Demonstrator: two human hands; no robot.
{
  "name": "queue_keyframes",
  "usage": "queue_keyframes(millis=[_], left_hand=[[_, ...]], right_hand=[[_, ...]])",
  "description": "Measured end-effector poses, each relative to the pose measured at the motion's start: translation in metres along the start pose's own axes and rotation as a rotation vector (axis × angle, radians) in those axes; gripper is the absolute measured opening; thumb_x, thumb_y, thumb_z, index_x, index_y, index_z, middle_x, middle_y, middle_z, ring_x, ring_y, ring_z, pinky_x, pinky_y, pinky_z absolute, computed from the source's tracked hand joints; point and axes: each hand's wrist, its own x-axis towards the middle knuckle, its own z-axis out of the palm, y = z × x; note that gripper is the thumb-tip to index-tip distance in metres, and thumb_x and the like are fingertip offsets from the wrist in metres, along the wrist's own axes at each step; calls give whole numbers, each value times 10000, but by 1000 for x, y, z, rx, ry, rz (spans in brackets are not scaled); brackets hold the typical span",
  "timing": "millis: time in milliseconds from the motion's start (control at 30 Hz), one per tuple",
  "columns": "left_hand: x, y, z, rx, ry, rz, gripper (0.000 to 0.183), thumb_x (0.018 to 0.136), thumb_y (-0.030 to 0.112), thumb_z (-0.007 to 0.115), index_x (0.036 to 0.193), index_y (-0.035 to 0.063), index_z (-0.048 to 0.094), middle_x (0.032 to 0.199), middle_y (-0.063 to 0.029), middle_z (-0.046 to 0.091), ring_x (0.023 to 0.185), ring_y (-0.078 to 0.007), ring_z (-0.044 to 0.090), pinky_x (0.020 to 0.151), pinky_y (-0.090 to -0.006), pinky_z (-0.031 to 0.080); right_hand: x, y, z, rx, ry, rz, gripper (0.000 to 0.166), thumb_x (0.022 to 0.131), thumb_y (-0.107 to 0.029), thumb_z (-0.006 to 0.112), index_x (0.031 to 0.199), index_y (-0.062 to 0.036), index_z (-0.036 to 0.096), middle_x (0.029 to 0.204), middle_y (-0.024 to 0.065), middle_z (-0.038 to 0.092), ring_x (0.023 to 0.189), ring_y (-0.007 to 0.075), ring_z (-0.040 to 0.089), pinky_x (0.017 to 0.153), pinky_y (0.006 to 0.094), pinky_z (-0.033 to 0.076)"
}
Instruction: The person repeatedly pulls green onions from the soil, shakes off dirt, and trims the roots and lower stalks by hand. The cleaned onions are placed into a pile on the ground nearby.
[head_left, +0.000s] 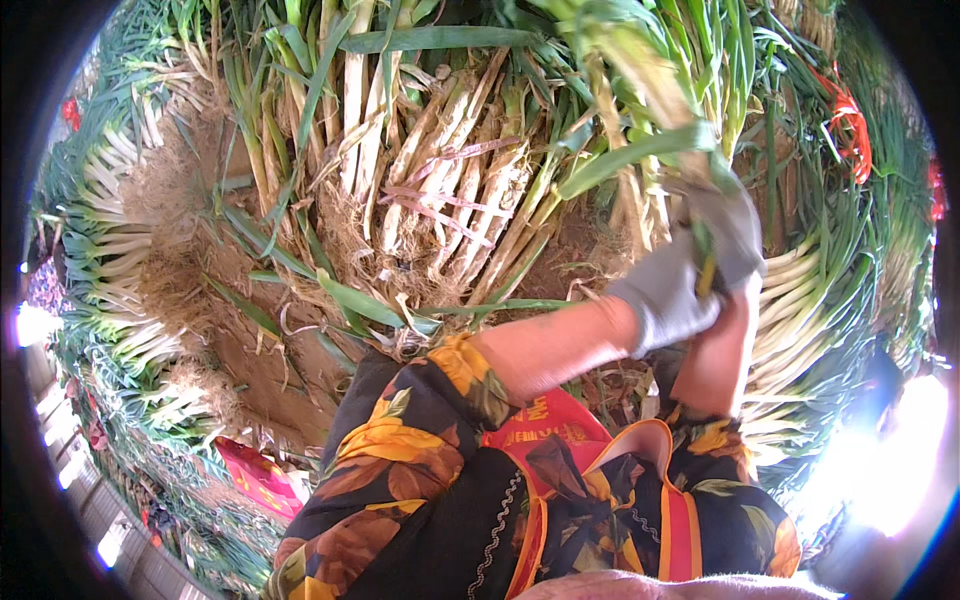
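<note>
My right hand (726, 225), in a grey glove, grips a thick blurred green onion stalk (660, 75) that slants up and to the left. Right against it, my left hand (667, 289), also gloved in grey, reaches across from the left. A yellow-green leaf strip (705, 259) shows between the two hands. Blur hides whether the left fingers hold it. Left of the hands lies a bundle of green onions (457, 180), its pale dry stalks wrapped with pinkish ties (450, 202) and its roots towards me.
Trimmed white-stemmed onions (120, 240) lie in a curved row at left, roots inward. More white stems (795, 322) are piled at right. Bare brown ground (255, 360) carries loose leaves. Red ties (847, 127) sit upper right, a red printed bag (259, 476) lower left.
</note>
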Motion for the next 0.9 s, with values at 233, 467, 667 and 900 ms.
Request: queue_keyframes(millis=[233,467,667,900], left_hand=[[31,-44,-62,412,-244,-209,378,837,320,675,1053,26,580,879,-103,605,781,-210,583,726,-334,504],[-17,-149,-266,693,401,-713,856,799,460,680,1425,-1,321,1243,-233,562,1174,-308,546,998,-401,430],[3,-233,-256,579,432,-418,677,753,396,727,1217,-53,522,1129,-224,604,959,-274,636,877,-382,504],[6,-175,-86,400,142,-370,450,850,320,629,1198,39,575,1041,-175,651,919,-244,639,871,-399,509]], right_hand=[[84,209,-96,-808,244,-316,234,823,-176,637,1011,-45,685,925,117,696,796,207,660,685,305,521],[15,78,-2,-1205,296,266,499,822,-462,609,1161,-95,624,1122,138,650,1014,354,617,864,419,494],[-2,27,57,-946,275,-389,435,844,-318,652,1225,-123,577,1128,118,649,987,312,638,823,395,521],[39,47,162,-750,-310,-414,551,875,-417,580,1309,-82,527,1300,158,555,1164,315,566,977,356,455]])
